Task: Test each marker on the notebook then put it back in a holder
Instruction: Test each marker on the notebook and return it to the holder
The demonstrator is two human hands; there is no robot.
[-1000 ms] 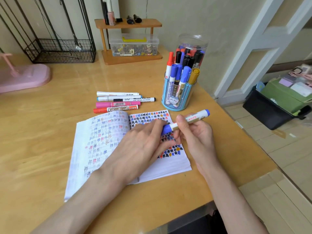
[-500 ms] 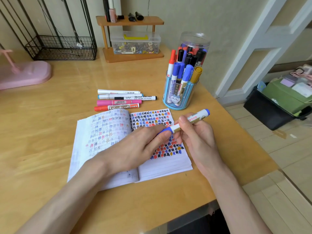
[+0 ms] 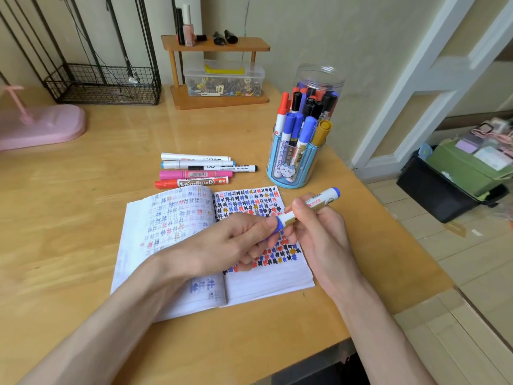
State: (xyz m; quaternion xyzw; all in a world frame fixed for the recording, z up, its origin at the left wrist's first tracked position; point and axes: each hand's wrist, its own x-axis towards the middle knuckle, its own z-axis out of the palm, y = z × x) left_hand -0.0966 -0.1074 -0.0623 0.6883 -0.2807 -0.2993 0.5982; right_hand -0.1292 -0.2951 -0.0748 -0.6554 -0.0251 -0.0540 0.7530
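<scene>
The right hand (image 3: 322, 234) is holding a blue marker (image 3: 319, 200) over the open notebook (image 3: 266, 284) in the middle of the frame. The fingers of the left hand (image 3: 230, 240) are pinching its cap (image 3: 279, 223), so this one is being opened or closed, I cannot tell which. The page is showing lots of coloured marks and the blue holder (image 3: 291, 168) above it is holding many markers, but five markers (image 3: 194, 173) are lying on the table (image 3: 69, 218), maybe waiting for their turn.
</scene>
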